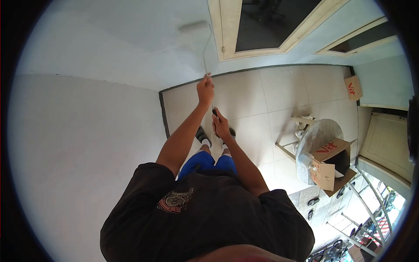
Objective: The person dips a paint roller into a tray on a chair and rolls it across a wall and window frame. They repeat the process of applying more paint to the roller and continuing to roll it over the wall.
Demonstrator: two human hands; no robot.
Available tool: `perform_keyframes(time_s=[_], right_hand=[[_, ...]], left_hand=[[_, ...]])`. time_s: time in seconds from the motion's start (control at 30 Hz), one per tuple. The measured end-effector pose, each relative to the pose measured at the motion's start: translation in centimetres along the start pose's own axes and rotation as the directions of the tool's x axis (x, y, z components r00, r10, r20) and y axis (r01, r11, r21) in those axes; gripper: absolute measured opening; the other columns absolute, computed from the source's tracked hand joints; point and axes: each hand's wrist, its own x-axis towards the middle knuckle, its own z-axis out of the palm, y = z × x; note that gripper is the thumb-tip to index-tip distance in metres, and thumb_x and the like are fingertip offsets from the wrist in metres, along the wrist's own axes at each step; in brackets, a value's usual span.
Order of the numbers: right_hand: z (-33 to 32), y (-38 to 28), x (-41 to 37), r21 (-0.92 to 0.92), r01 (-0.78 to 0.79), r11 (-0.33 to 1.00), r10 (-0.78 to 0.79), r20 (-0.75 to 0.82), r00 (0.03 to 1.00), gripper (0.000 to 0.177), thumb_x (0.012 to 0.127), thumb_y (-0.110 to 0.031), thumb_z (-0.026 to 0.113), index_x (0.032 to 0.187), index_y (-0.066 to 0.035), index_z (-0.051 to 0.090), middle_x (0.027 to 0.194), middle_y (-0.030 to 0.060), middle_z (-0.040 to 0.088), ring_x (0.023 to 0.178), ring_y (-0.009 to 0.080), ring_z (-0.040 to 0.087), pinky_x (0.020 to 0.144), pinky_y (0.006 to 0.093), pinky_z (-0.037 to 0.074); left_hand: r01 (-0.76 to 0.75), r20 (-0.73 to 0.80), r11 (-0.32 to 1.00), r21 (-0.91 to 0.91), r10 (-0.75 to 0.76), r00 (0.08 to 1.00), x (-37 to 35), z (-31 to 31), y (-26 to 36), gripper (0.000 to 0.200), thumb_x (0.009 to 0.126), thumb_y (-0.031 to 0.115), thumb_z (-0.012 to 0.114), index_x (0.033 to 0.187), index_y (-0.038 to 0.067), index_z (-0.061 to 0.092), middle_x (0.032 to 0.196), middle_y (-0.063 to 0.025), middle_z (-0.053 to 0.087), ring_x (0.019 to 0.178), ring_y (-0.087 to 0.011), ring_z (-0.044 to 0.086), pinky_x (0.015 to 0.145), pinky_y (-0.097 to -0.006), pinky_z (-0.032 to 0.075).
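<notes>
A paint roller (194, 27) with a pale sleeve lies against the light wall (131, 43), just left of the window frame. Its bent wire leads down to my left hand (205, 91), which is closed around the upper part. Lower down, my right hand (221, 124) is closed at the dark handle end (214, 112), with some fingers hidden from above. Both hands are out in front of my body, above the floor. The roller looks slightly blurred, and its exact contact with the wall is hard to make out.
A window (279, 22) with a cream frame is set in the wall ahead. On my right, a round table (321, 126) bears an open cardboard box (325, 172). Another box (352, 88) stands in the far corner. Tiled floor (244, 94) meets a dark skirting; a metal rack (371, 201) is behind.
</notes>
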Motion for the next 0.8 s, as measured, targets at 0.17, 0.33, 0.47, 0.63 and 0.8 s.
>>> perform_keyframes(time_s=[0.17, 0.33, 0.47, 0.63, 0.8], right_hand=[[0.0, 1.8, -0.2, 0.014, -0.047, 0.999, 0.047, -0.057, 0.997, 0.051, 0.102, -0.025, 0.048, 0.147, -0.006, 0.034, 0.057, -0.0013, 0.045, 0.04, 0.0052, 0.039, 0.037, 0.0223, 0.035], [1.6, -6.0, 2.8, -0.013, 0.114, 0.993, -0.114, 0.007, 0.993, 0.047, 0.1, -0.02, 0.051, 0.144, -0.006, 0.041, 0.06, -0.0032, 0.044, 0.043, 0.0036, 0.037, 0.039, 0.0215, 0.035], [2.4, -7.9, 4.1, 0.018, 0.22, 0.975, -0.221, 0.046, 0.974, 0.046, 0.1, -0.02, 0.05, 0.143, -0.005, 0.042, 0.06, -0.0035, 0.043, 0.044, 0.0036, 0.037, 0.039, 0.0212, 0.035], [2.2, 1.7, 2.9, -0.023, 0.103, 0.994, -0.105, -0.064, 0.992, 0.05, 0.102, -0.025, 0.045, 0.147, -0.006, 0.035, 0.056, -0.001, 0.044, 0.039, 0.0048, 0.038, 0.035, 0.0222, 0.034], [4.0, 4.2, 1.8, 0.016, 0.074, 0.997, -0.072, -0.122, 0.99, 0.045, 0.102, -0.019, 0.045, 0.144, -0.003, 0.039, 0.062, -0.0043, 0.044, 0.047, 0.0031, 0.038, 0.041, 0.0212, 0.034]], left_hand=[[-0.03, -0.013, 0.999, 0.038, 0.031, 0.999, -0.1, 0.1, -1.9, 0.031, 0.099, 0.012, 0.048, 0.124, -0.002, 0.059, 0.059, 0.0012, 0.041, 0.053, -0.0072, 0.036, 0.049, -0.0247, 0.034], [-0.219, -0.054, 0.964, -0.149, 0.213, 0.976, 0.9, -0.7, 9.1, 0.03, 0.1, 0.015, 0.047, 0.125, 0.002, 0.058, 0.057, 0.0038, 0.039, 0.046, -0.004, 0.034, 0.039, -0.0232, 0.029], [-0.334, -0.069, 0.929, -0.159, 0.327, 0.943, 1.0, -1.1, 12.7, 0.03, 0.099, 0.011, 0.048, 0.125, -0.001, 0.057, 0.058, 0.0048, 0.035, 0.05, -0.004, 0.031, 0.043, -0.0229, 0.028], [-0.266, -0.029, 0.961, 0.073, 0.269, 0.963, 0.9, -1.3, 1.8, 0.031, 0.099, 0.009, 0.048, 0.127, -0.002, 0.057, 0.061, 0.0006, 0.039, 0.053, -0.0082, 0.035, 0.05, -0.0247, 0.033], [-0.195, -0.021, 0.948, 0.25, 0.207, 0.978, 0.7, -2.2, -1.7, 0.033, 0.099, 0.009, 0.048, 0.129, -0.002, 0.055, 0.066, -0.0086, 0.053, 0.053, -0.0127, 0.037, 0.052, -0.0283, 0.037]])
